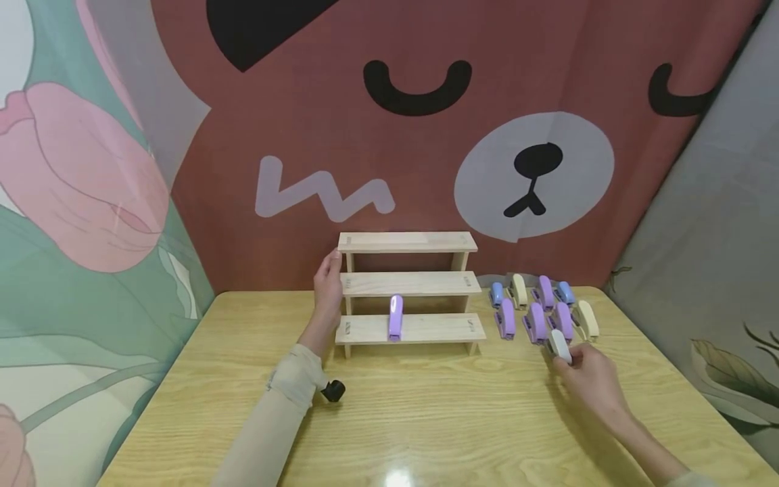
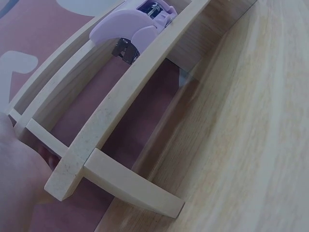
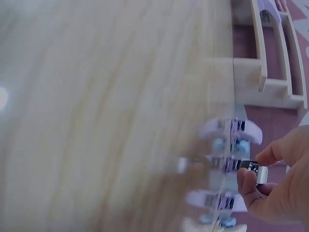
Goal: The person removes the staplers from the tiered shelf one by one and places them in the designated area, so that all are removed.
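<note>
A three-tier wooden shelf (image 1: 365, 329) stands on the table, and a purple stapler (image 1: 396, 318) sits on its lowest tier. At the shelf's left end, my left hand (image 1: 328, 291) holds the side by the upper tiers; part of its fingers is hidden behind the wood in the left wrist view. My right hand (image 1: 593, 379) pinches a small white stapler (image 1: 560, 346) between thumb and fingers, in front of the grouped staplers. In the right wrist view the white stapler (image 3: 262, 175) shows its dark metal end between the fingertips.
To the right of the shelf, purple staplers (image 1: 506, 319), cream staplers (image 1: 587, 320) and blue staplers (image 1: 564, 292) stand in two rows. A curtain with a printed bear (image 1: 304, 257) hangs right behind the table (image 1: 426, 412).
</note>
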Available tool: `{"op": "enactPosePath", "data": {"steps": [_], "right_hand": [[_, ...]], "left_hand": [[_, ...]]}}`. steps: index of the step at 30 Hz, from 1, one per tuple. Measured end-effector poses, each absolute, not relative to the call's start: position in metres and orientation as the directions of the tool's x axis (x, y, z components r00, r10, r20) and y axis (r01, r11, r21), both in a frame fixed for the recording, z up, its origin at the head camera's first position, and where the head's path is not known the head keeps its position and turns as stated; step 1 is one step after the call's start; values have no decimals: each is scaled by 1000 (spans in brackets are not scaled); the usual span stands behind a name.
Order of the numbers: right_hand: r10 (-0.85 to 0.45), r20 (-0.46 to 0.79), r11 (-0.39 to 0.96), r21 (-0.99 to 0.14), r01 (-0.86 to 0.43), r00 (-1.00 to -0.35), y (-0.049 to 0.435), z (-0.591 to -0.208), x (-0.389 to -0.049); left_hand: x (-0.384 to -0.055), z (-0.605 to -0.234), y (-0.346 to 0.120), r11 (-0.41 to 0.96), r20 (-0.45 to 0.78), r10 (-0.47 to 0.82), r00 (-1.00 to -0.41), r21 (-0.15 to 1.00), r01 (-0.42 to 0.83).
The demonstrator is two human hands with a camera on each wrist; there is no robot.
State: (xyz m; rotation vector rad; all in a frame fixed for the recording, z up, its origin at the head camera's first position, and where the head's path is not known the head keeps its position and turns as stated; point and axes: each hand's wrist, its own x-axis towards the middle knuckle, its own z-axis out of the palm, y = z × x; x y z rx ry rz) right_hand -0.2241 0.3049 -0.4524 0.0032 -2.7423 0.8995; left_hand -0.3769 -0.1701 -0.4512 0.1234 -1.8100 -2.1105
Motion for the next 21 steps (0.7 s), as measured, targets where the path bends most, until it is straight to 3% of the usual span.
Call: {"op": "enactPosePath", "data": {"steps": [10,21], "right_hand": [[98,96,801,-598,22,-991,336,-453,-222],[85,96,823,-568,15,-992,341,-451,-224]], "left_hand": [[-376,-450,-165,-102,190,-323,-927,967,234],[-378,-450,-169,-109,213,-325,-921,959,260]]}}
